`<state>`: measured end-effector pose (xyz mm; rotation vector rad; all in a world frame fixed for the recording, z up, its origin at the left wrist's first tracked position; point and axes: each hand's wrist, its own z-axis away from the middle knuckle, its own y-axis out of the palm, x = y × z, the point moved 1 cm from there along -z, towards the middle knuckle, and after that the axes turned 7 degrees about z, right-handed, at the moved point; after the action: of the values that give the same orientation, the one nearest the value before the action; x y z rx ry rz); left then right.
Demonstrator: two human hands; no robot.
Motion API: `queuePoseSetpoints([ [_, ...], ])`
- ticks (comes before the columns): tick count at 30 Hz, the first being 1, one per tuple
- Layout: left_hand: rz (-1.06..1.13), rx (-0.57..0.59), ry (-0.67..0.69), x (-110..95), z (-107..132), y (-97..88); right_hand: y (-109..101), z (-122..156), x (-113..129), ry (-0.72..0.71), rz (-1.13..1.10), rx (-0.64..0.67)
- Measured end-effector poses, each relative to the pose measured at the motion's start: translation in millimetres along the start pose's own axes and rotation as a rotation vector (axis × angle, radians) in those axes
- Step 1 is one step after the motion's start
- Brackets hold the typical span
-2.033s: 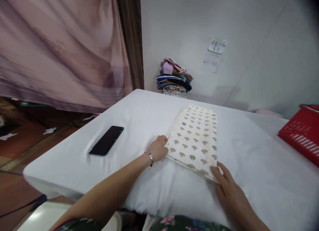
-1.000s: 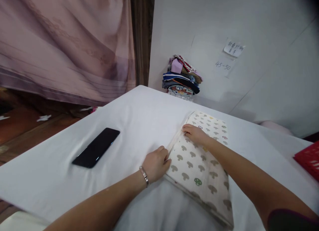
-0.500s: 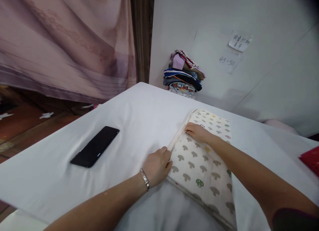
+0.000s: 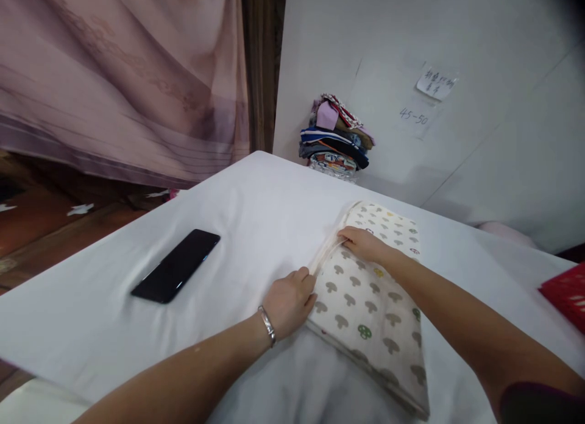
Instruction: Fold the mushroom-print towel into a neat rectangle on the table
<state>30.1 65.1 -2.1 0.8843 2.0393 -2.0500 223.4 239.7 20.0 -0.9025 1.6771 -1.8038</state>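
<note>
A folded white cloth (image 4: pixel 361 302) printed with grey mushrooms lies in layers on the white-covered table, right of centre. My left hand (image 4: pixel 289 302), with a silver bracelet at the wrist, is closed on the left edge of the cloth near its front corner. Farther along that same edge, my right hand (image 4: pixel 363 244) pinches the cloth between thumb and fingers, its forearm crossing over the cloth. The edge layers between both hands are slightly raised. Some of the fingertips of each hand are hidden.
A black phone (image 4: pixel 177 265) lies on the table (image 4: pixel 256 198) to the left. Behind the far edge rises a stack of folded clothes (image 4: pixel 336 137) against the white wall. A red basket-like object (image 4: pixel 567 296) sits at the right edge. Pink curtain (image 4: pixel 137 77) hangs at left.
Both hands keep their hold on the cloth's left edge. The edge between them bows up slightly more by my right hand. The view has shifted slightly.
</note>
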Motion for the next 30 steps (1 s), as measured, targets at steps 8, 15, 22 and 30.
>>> queuePoseSetpoints([
  [8, 0.005, 0.023, -0.008, 0, 0, 0.0, -5, -10, 3, 0.061, 0.068, 0.134],
  [15, 0.021, 0.024, 0.0, 0, 0, -1.5, -2, -25, 4, 0.046, 0.159, 0.178],
  [22, 0.029, 0.029, -0.003, 0, 0, -1.8, -10, -11, 5, -0.005, 0.157, 0.107],
  [30, 0.046, 0.0, -0.006, -1, 1, -2.2, -10, 2, 1, 0.012, 0.045, 0.038],
])
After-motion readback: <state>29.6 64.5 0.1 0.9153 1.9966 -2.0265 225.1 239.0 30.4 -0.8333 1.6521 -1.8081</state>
